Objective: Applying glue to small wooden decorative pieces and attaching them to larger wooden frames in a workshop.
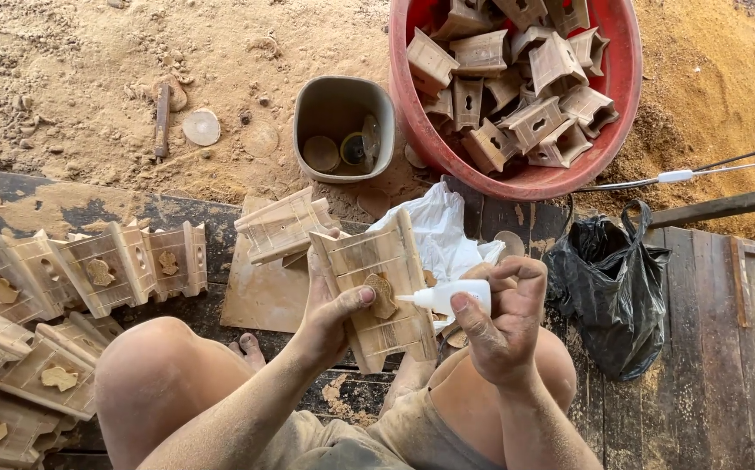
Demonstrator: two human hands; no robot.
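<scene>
Head view. My left hand [330,309] grips a carved wooden piece [379,287] tilted above my knees, thumb pinning a small wooden inlay [384,296] at its centre. My right hand [499,326] is closed around a white glue bottle [447,298], nozzle touching the inlay's edge. Finished pieces [90,270] line the left; a red basin [517,170] of blanks sits far right, a grey cup [343,126] beside it.
</scene>
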